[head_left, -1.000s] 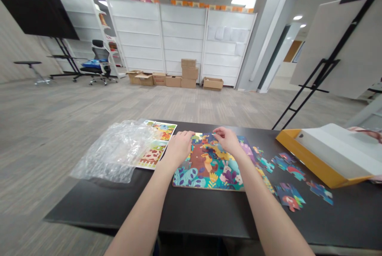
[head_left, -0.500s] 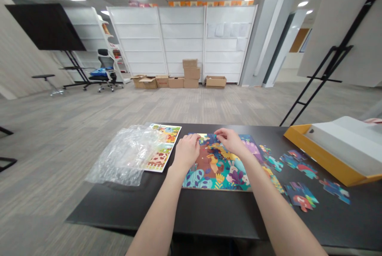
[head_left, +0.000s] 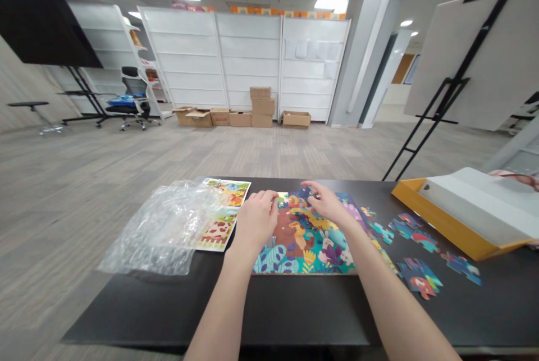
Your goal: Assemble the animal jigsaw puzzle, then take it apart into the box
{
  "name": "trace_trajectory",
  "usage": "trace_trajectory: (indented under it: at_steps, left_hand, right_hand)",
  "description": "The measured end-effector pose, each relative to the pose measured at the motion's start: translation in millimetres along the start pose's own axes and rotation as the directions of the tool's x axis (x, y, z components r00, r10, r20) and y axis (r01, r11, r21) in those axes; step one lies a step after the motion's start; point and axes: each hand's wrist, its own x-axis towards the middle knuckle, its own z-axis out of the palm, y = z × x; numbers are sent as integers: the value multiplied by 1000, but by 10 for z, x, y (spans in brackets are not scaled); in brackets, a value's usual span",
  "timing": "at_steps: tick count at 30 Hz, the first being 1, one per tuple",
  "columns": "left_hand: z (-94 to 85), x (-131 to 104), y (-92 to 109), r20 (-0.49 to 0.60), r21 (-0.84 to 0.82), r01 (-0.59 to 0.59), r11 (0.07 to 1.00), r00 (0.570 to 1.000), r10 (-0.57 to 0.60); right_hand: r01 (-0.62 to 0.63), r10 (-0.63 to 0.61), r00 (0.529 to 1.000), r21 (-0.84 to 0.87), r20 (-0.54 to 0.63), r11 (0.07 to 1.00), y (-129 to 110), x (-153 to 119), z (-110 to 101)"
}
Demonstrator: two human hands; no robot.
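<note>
A colourful jigsaw puzzle (head_left: 290,232) with animals and plants lies largely assembled on the black table. My left hand (head_left: 257,216) is at its upper left corner, fingers bent together over the edge; the thumb is mostly hidden. My right hand (head_left: 326,202) is over the top edge, with thumb and index finger around a dark blue puzzle piece (head_left: 304,192). To the right of the puzzle lie several loose joined pieces, among them a cluster with a red figure (head_left: 420,279) and a turquoise group (head_left: 382,232).
A clear plastic bag (head_left: 154,232) partly covers a picture sheet (head_left: 221,232) on the left. At the right stands a yellow and white box part (head_left: 455,226), a pinkish item behind it. Beyond the table are a board on a black stand (head_left: 438,103), cardboard boxes (head_left: 261,107) and white shelving (head_left: 248,52).
The whole view has shifted slightly, so the table appears lower and more to the left. My right fingers show the dark blue piece more plainly. My left hand stays at the puzzle's corner.
</note>
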Motion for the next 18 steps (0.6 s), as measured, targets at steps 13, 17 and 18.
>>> trace_trajectory:
  at_steps: [13,17,18]
  left_hand:
    - [-47,-125,-10,106,101,-13,995,994,3]
    - [-3,-131,17,107,-35,21,999,994,-18]
    - [26,-126,18,106,-115,51,992,994,-39]
  right_hand:
    - [-99,61,989,281,138,955,-204,-67,-60]
    - [-55,-29,980,411,196,910,-326,-123,-77]
    - [-65,-37,975,444,218,894,-354,-135,-71]
